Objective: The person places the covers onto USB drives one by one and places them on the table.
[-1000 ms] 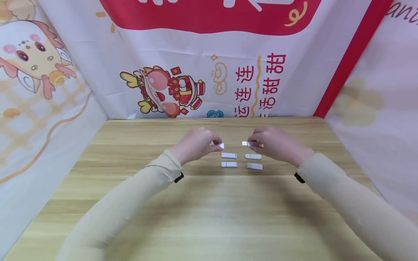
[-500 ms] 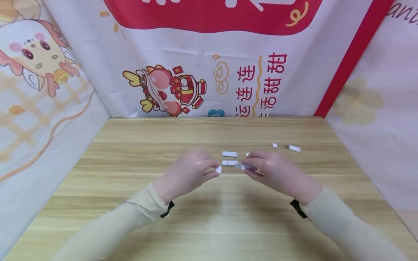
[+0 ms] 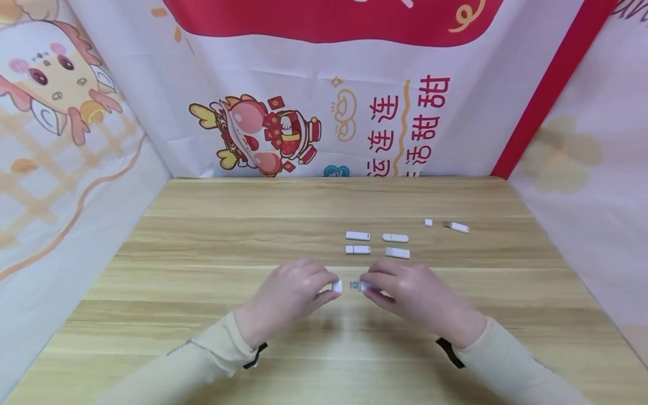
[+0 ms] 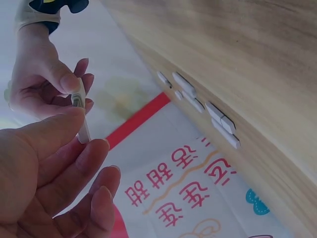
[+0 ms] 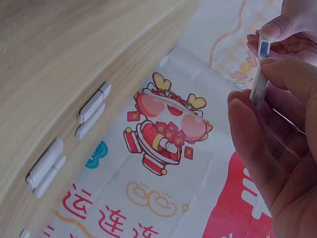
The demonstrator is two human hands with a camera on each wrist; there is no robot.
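My left hand (image 3: 288,295) pinches a small white cap (image 3: 337,286) between thumb and fingers. A white USB flash drive (image 3: 365,286) is held by its body in my right hand (image 3: 420,295), its bare metal plug pointing left at the cap. A narrow gap parts plug and cap in the head view. From the right wrist, the cap (image 5: 265,47) shows its hollow opening towards the drive (image 5: 258,89). Most of the drive's body is hidden behind the right fingers.
Farther back on the wooden table (image 3: 243,225) lie several capped white flash drives, such as one at the left (image 3: 358,236) and one at the right (image 3: 397,253). Back right lie a loose cap (image 3: 428,223) and an uncapped drive (image 3: 457,227). A printed cloth (image 3: 283,67) stands behind.
Both hands have come from the table's back towards its front with the cap and flash drive. The loose cap and uncapped drive at back right have come into view. The capped drives stay put.
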